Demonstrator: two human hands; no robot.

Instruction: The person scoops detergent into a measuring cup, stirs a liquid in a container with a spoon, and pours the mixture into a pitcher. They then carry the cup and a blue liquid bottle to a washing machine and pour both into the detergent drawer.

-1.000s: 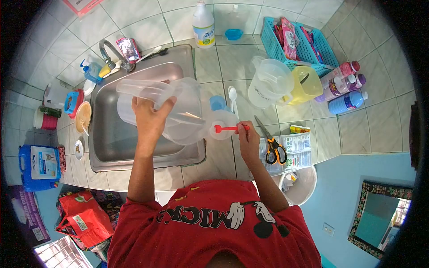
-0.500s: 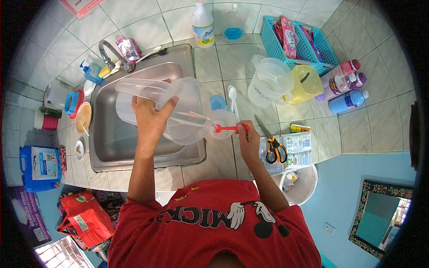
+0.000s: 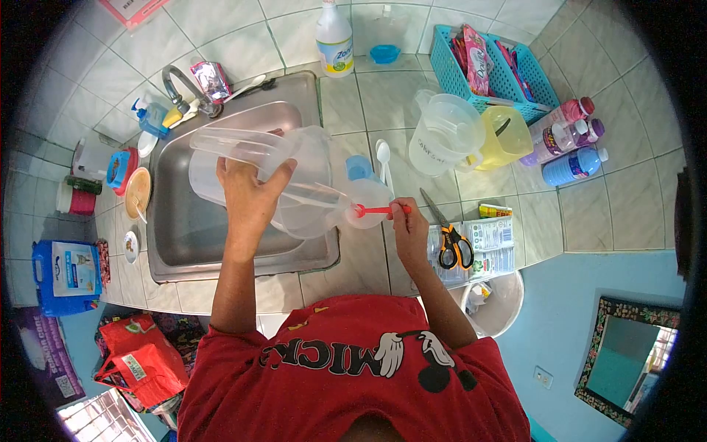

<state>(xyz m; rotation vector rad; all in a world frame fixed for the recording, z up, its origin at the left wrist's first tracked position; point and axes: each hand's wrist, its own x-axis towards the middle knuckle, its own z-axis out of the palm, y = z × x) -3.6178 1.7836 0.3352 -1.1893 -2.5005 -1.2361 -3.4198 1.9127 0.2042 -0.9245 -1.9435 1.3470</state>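
Observation:
My left hand (image 3: 249, 193) grips a large translucent plastic pitcher (image 3: 313, 158), tilted sideways over the sink's right edge with its spout toward a small translucent cup (image 3: 377, 197). In my right hand (image 3: 410, 230), the thumb and fingers pinch a red plastic spoon (image 3: 374, 211) whose far end overlaps that cup. Just beyond the cup are a small blue cup (image 3: 359, 168) and a white plastic spoon (image 3: 383, 155). Orange-handled scissors (image 3: 455, 249) lie to the right of my right hand, on printed sachets (image 3: 492, 236).
A steel sink (image 3: 171, 254) lies under my left hand. Further right stand a clear pitcher (image 3: 442, 140), a yellow pitcher (image 3: 508, 140), a teal basket (image 3: 541, 85) and several bottles (image 3: 574, 168). A white bleach bottle (image 3: 335, 44) stands by the back wall.
Very little differs. The pitcher and the red spoon have shifted only slightly, and both hands keep their grips.

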